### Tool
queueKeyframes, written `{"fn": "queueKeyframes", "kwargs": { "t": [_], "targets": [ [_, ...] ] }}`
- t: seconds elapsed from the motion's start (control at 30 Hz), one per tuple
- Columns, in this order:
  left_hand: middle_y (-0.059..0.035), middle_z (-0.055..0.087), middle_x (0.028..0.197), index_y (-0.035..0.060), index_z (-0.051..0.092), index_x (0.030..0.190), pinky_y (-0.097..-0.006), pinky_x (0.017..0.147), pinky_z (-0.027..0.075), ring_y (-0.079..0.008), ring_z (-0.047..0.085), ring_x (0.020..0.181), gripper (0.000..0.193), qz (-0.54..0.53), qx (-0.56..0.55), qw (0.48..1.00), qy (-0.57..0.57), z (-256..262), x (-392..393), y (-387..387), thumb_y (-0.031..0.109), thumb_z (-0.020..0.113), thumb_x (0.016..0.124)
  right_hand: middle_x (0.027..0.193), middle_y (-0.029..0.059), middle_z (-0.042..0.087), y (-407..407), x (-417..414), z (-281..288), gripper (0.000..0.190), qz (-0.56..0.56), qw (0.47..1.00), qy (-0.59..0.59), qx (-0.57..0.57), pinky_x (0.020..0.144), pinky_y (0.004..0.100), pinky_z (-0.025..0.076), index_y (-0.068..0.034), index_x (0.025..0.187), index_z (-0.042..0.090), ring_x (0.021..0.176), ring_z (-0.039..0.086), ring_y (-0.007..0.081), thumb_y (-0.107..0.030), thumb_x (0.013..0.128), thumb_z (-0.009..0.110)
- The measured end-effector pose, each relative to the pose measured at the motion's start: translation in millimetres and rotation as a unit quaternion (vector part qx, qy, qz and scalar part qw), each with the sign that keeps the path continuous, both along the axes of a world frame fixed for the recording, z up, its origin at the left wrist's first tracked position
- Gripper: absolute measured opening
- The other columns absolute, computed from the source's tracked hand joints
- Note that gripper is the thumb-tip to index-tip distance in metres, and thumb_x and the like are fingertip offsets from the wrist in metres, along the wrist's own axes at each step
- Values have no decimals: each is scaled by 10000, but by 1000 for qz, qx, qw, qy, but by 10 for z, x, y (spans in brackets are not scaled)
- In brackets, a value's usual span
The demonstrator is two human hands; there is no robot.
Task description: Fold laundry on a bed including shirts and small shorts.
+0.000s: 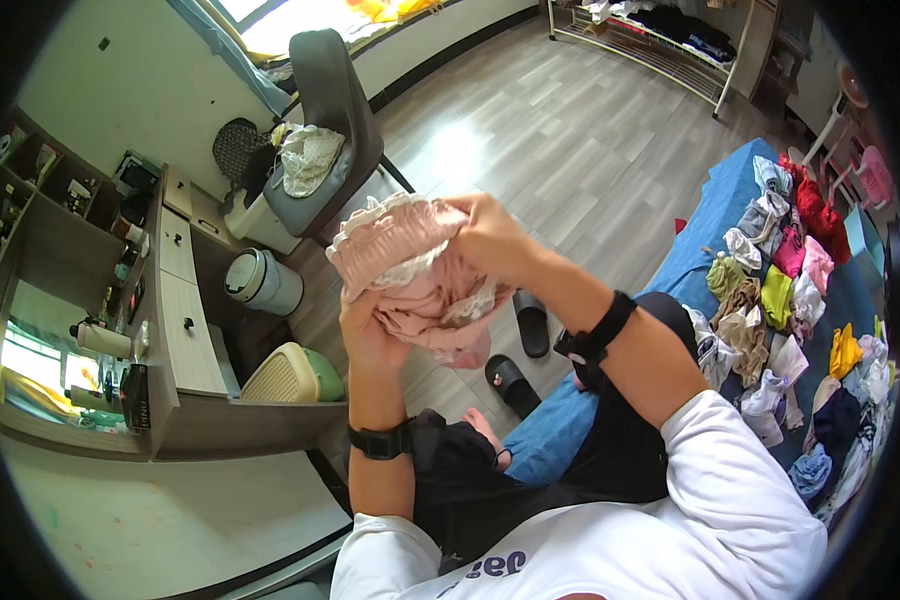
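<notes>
A pink garment with a gathered elastic waistband and white frilled trim is held up in front of me, above the floor. My left hand grips it from below at its left side, with part of the fingers hidden behind the cloth. At its upper right, my right hand pinches the waistband edge. The band stands partly spread between both hands, and the rest of the cloth hangs in folds. Black straps circle both of my forearms.
Several small clothes lie heaped on the blue bed sheet at my right. Black slippers rest on the floor. To the left are a dressing table, bins and a grey chair; a clothes rack stands far off.
</notes>
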State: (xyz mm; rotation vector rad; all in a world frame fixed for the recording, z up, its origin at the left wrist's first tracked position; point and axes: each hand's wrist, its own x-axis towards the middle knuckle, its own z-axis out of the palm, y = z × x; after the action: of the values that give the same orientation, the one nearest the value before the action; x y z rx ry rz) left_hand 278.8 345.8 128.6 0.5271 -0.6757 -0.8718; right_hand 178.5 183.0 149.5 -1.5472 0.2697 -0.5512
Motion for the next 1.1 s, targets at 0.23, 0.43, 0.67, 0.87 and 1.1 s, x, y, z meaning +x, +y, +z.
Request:
{"fn": "queueKeyframes", "kwargs": {
  "t": [0.23, 0.43, 0.67, 0.87, 1.1],
  "targets": [
    [-168, 480, 1370, -52, 316, 1418, -373, 1039, 399, -270, 513, 1221, 847, -181, 104, 977, 40, -91, -269, 109, 88, 738, 698, 907, 88, 686, -70, 28, -150, 210, 67, 972, 76, 213, 734, 261, 527, 52, 992, 674, 806, 642, 133, 3, 820, 565],
    [-180, 504, 1342, -60, 342, 1397, -365, 1061, 375, -274, 511, 1221, 811, -147, 72, 986, 17, -5, -180, 212, 85, 711, 689, 1012, 166, 673, 51, 71, -407, 394, 178, 979, 76, -57, 844, 347, 479, -3, 1091, 639, 960, 617, 216, -199, 753, 694],
    [-185, 548, 1275, -27, 428, 1332, -392, 1032, 422, -285, 551, 1170, 521, -48, -22, 996, 69, 93, -75, 133, 141, 530, 849, 960, 90, 674, 148, -275, 74, 235, -123, 956, -182, -194, 750, 316, 491, -40, 991, 668, 890, 641, 182, -65, 761, 707],
    [-160, 582, 1194, -7, 470, 1270, -375, 952, 479, -260, 593, 1079, 471, -35, 24, 998, 52, 77, -56, 61, 168, 544, 839, 893, 60, 630, 340, -288, 167, 132, -59, 906, -194, -372, 779, 357, 496, -80, 834, 629, 893, 595, 270, -102, 731, 708],
    [-109, 656, 1009, 18, 537, 1159, -328, 837, 537, -211, 649, 943, 327, 31, 43, 999, -6, 116, 27, 111, 200, 526, 889, 936, 33, 624, 318, -285, 124, 155, -40, 836, -236, -494, 860, 363, 463, -90, 831, 590, 974, 594, 252, -41, 701, 657]
  ]
}}
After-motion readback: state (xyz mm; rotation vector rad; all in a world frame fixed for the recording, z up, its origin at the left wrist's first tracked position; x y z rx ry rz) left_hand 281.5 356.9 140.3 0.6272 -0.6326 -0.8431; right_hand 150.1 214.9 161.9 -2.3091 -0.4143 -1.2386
